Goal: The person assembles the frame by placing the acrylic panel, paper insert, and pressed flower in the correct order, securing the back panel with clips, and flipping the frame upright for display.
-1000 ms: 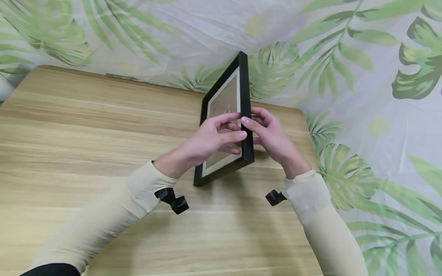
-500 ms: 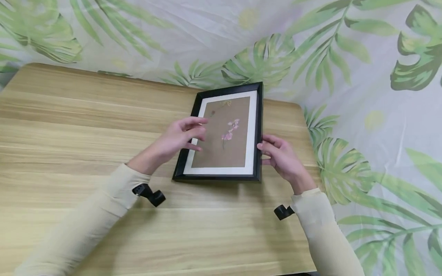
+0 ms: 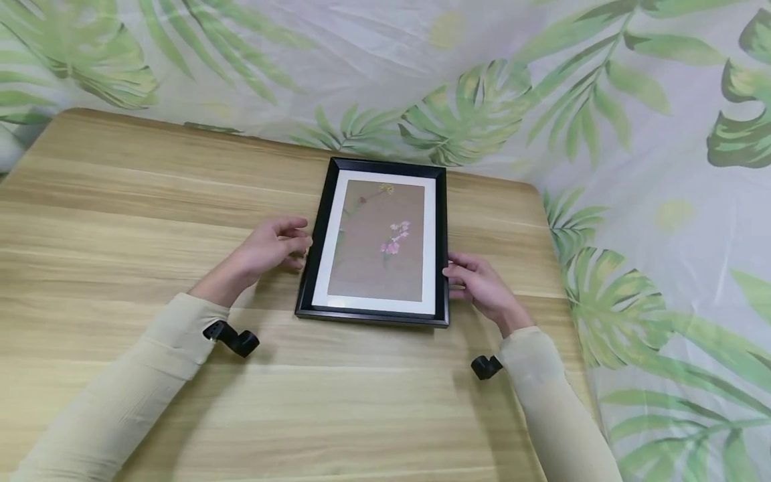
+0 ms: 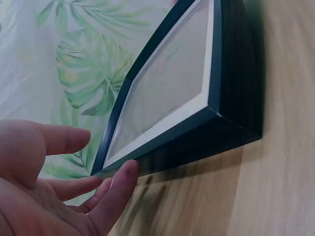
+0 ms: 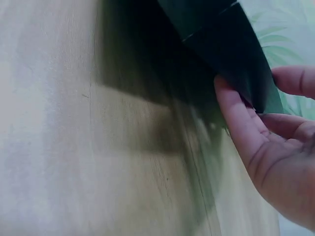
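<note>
A black picture frame (image 3: pixel 442 234) with a white mat lies face up, showing pink and yellow flowers on a brown ground. My right hand (image 3: pixel 482 288) holds its right edge: the thumb is on top, and in the right wrist view fingers (image 5: pixel 236 108) reach beneath the frame's side. That side appears slightly raised, with a shadow below. At the left edge is my left hand (image 3: pixel 265 249), fingers loosely extended. In the left wrist view its thumb (image 4: pixel 66 140) stands apart from the frame, while fingertips (image 4: pixel 129 168) are at the lower edge; whether they touch is hard to tell.
Under everything is a wood-grain table (image 3: pixel 361 415) with rounded far corners. A pale cloth (image 3: pixel 361 60) printed with green leaves hangs behind and to the right. Small black cameras (image 3: pixel 243 343) sit on both wrists.
The picture frame has turned from steeply tilted to nearly flat, face up. My left hand has left the right edge and moved to the left side; my right hand has lowered with the right edge.
</note>
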`<state>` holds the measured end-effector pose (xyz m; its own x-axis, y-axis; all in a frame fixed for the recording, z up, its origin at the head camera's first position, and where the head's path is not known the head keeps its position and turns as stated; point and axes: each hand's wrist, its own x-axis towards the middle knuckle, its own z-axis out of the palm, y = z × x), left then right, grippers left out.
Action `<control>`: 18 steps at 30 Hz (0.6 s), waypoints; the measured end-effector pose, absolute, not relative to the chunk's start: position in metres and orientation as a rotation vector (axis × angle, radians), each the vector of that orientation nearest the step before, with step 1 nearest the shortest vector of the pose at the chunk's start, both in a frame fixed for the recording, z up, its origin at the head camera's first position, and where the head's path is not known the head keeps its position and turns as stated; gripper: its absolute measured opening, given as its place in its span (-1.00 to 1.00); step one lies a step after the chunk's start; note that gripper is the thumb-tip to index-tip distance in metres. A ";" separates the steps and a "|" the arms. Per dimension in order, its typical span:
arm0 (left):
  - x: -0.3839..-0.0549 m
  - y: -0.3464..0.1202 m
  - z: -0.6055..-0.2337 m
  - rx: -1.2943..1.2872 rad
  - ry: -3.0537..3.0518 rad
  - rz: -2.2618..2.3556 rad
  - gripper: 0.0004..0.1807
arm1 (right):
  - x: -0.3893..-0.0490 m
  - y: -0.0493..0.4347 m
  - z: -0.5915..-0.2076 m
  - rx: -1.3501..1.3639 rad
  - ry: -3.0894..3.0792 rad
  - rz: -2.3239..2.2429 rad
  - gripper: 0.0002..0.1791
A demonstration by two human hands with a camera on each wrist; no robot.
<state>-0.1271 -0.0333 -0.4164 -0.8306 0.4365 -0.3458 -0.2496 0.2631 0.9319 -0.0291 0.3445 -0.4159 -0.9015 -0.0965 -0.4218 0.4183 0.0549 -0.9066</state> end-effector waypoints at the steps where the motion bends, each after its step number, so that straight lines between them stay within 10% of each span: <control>1: -0.126 -0.033 -0.417 0.171 1.997 1.598 -0.36 | -0.030 0.344 -0.418 0.329 1.987 -1.881 -0.31; 18: -0.119 -0.040 -0.417 0.243 2.106 1.517 -0.33 | -0.040 0.326 -0.428 0.190 2.357 -1.532 -0.49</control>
<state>-0.1192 -0.0402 -0.4167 -0.8443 0.4368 -0.3105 -0.1561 0.3538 0.9222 -0.0399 0.3255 -0.4281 -0.9391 -0.0631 -0.3379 0.2832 0.4150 -0.8646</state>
